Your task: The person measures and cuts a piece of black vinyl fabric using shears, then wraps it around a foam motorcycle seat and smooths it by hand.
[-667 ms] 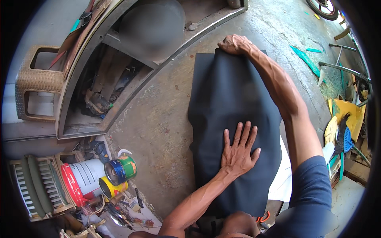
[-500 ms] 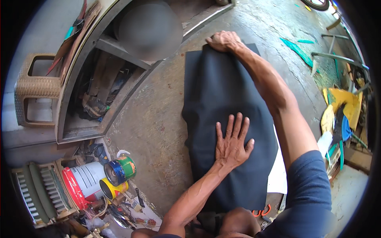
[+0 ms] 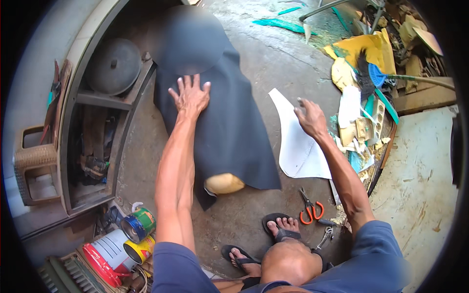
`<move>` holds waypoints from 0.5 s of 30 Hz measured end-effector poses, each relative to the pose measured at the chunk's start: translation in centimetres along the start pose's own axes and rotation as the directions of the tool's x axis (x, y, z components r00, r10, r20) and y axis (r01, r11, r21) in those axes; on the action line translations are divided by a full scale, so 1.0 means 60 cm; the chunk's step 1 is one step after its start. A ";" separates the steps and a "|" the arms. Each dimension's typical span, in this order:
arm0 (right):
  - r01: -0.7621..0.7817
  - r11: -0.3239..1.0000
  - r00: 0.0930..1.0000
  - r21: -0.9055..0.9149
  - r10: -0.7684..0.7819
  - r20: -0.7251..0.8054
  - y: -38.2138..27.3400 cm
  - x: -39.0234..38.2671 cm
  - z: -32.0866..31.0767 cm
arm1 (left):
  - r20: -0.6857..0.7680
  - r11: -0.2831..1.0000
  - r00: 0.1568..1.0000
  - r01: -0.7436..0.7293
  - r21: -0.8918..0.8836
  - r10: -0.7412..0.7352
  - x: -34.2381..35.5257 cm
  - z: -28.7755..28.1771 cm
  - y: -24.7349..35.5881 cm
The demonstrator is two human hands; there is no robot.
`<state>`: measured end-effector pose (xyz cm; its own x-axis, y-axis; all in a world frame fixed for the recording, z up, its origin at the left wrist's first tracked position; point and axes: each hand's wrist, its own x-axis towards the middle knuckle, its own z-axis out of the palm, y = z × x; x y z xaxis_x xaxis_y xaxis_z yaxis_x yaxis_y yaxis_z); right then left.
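A large black sheet [image 3: 229, 141], seemingly smooth leather-like material, lies over the floor, its far part blurred. My left hand [image 3: 191, 100] rests flat on its upper part, fingers spread. From under its near edge shows a tan rounded piece [image 3: 224, 183]; what it belongs to is hidden. Right of the sheet is a flat white piece [image 3: 304, 156] with a curved outline. Over that piece's right edge is my right hand [image 3: 311, 117], its fingers partly bent and apart, with nothing visible in them. Whether it touches the white piece I cannot tell.
Orange-handled scissors [image 3: 309, 207] lie near my sandalled feet. At the right are scraps, a yellow sheet [image 3: 366, 51] and a blue rake-like head [image 3: 376, 75]. Paint cans [image 3: 138, 224] and a white-red bucket [image 3: 108, 254] stand lower left, below an open cabinet [image 3: 122, 105] holding a round lid [image 3: 113, 66].
The black sheet now lies farther left and away, uncovering the white piece and the tan piece. My right hand has left the sheet's far end; my left hand still lies flat on it.
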<state>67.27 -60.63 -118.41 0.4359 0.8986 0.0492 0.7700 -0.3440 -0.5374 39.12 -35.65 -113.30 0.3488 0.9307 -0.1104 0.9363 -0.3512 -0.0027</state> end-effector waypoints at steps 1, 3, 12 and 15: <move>-0.105 0.994 0.993 -0.030 0.107 0.052 0.047 -0.025 -0.004 | 0.023 0.996 0.999 0.041 -0.080 -0.039 0.000 -0.004 0.007; -0.179 0.977 0.975 -0.114 0.192 0.115 0.039 -0.055 -0.018 | 0.040 0.981 0.996 0.086 -0.173 -0.080 -0.050 0.007 0.018; -0.051 0.941 0.983 -0.335 0.107 0.152 0.009 -0.081 0.016 | -0.080 0.997 0.996 0.027 -0.075 -0.033 -0.429 0.070 0.047; -0.172 0.984 0.968 -0.044 0.177 0.179 -0.051 -0.073 -0.056 | -0.135 0.987 0.977 -0.161 0.022 0.163 -0.404 0.065 0.015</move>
<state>64.54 -64.43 -114.14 0.4744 0.8577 -0.1984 0.7035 -0.5048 -0.5003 31.32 -58.91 -114.48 0.4989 0.8663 0.0262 0.8667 -0.4989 -0.0071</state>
